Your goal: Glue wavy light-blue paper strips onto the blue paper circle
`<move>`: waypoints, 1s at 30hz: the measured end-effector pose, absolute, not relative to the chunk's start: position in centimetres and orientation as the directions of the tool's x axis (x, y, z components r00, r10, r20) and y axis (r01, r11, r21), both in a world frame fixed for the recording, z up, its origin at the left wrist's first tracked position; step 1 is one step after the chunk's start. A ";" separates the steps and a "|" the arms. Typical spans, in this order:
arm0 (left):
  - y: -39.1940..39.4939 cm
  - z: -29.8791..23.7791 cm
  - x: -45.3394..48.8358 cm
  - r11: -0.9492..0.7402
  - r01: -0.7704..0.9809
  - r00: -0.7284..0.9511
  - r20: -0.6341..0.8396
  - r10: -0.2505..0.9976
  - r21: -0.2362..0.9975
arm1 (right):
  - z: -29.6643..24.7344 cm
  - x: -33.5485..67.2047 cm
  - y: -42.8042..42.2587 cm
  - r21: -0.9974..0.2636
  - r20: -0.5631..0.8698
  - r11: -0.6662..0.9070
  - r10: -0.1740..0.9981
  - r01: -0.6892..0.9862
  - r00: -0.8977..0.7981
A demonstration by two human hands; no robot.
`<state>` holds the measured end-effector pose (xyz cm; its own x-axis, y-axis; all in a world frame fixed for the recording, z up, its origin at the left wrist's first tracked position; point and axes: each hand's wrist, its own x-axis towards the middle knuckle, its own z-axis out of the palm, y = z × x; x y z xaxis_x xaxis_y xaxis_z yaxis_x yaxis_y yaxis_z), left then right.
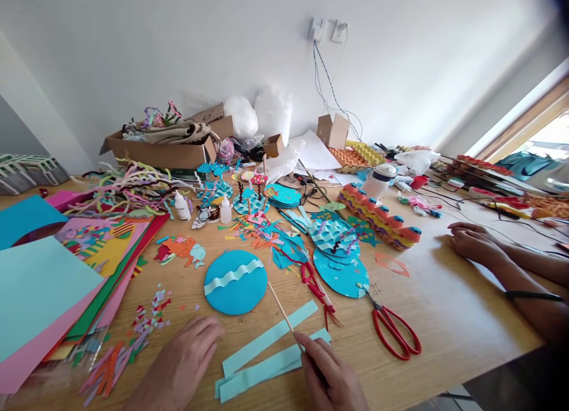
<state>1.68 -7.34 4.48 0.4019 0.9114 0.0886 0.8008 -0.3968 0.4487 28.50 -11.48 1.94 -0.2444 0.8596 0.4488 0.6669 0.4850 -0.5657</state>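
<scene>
My right hand [329, 369] pinches a thin wooden stick [281, 307] that slants up and left over light-blue paper strips [271, 337]. More of these strips lie by its fingers. Flat on the table, a blue paper disc [235, 295] carries one wavy light-blue strip [234, 276] across it. My left hand [186, 355] rests on the wood just below the disc, fingers loosely extended and holding nothing. To the right lie red-handled scissors [395, 334], their blades touching another blue disc [340, 275].
Coloured paper sheets [44, 298] and paper scraps [151, 316] cover the left side. Glue bottles [182, 206], paper fish [180, 249] and a cardboard box [160, 153] stand or lie farther back. Another person's hands [475, 242] rest on the table at right.
</scene>
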 end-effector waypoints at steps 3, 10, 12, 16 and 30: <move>-7.1 4.9 1.7 -0.373 0.788 0.375 0.098 0.922 0.489 | 2.0 28.6 -11.2 -0.566 0.444 0.463 0.868 0.683 -0.221; -6.9 5.2 1.5 -0.409 0.768 0.354 0.206 0.912 0.493 | 2.1 29.5 -11.0 -0.556 0.437 0.426 0.880 0.713 -0.185; -6.7 5.1 1.3 -0.435 0.766 0.352 0.257 0.900 0.473 | 2.2 29.4 -11.0 -0.561 0.438 0.425 0.881 0.710 -0.182; -6.0 5.0 0.6 -0.474 0.774 0.327 0.374 0.868 0.421 | 2.3 29.0 -10.9 -0.567 0.445 0.443 0.874 0.694 -0.194; -5.0 5.2 -0.2 -0.492 0.803 0.302 0.482 0.822 0.337 | 3.0 29.1 -10.2 -0.577 0.502 0.478 0.847 0.663 -0.173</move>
<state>-0.20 -5.04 5.25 0.3020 0.8223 0.4823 0.8027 -0.4923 0.3367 29.05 -10.19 2.95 -0.1733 0.8471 0.5025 0.6629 0.4776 -0.5765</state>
